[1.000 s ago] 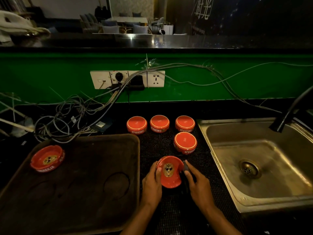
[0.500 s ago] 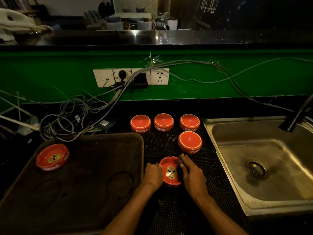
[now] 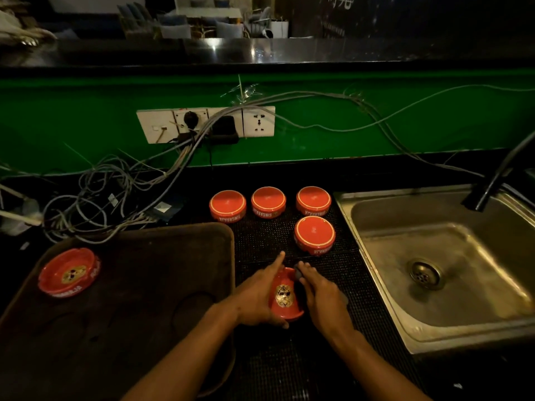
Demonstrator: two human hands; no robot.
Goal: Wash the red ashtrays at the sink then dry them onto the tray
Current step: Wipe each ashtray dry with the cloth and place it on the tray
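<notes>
Head view: left hand [image 3: 257, 296] grasps the red ashtray [image 3: 285, 296] over the black mat [image 3: 260, 241], right hand [image 3: 321, 299] pinches something dark, maybe a cloth. Wipe every groove before moving it left onto the tray [image 3: 150, 273].

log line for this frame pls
left hand grips ashtray | right hand wipes it with dark cloth | tray: one ashtray

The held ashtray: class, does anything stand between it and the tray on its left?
Nothing visible does. The held ashtray sits just right of the tray; the nearest stretch is bare, and the one ashtray on the tray lies at the far left corner.
</notes>
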